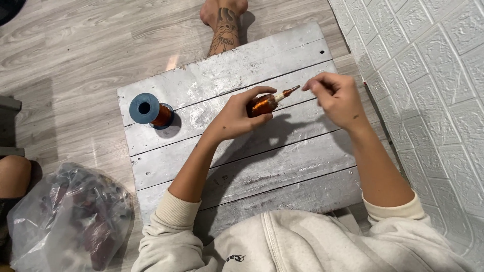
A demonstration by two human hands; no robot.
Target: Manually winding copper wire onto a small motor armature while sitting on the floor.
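Head view: two hands are working a copper coil over a grey board.
Left hand (236, 117) is gripping the coil (262, 105); right hand (337, 96) is pinching near its tip, fingers pressed together.

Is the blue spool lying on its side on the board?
No, the blue spool stands upright on the grey board, its round top facing the camera.

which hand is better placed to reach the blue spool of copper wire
Left. The left hand holds the copper-wound coil on the side nearer the blue spool, which stands at the board's left end. The right hand pinches at the coil's tip, farther away.
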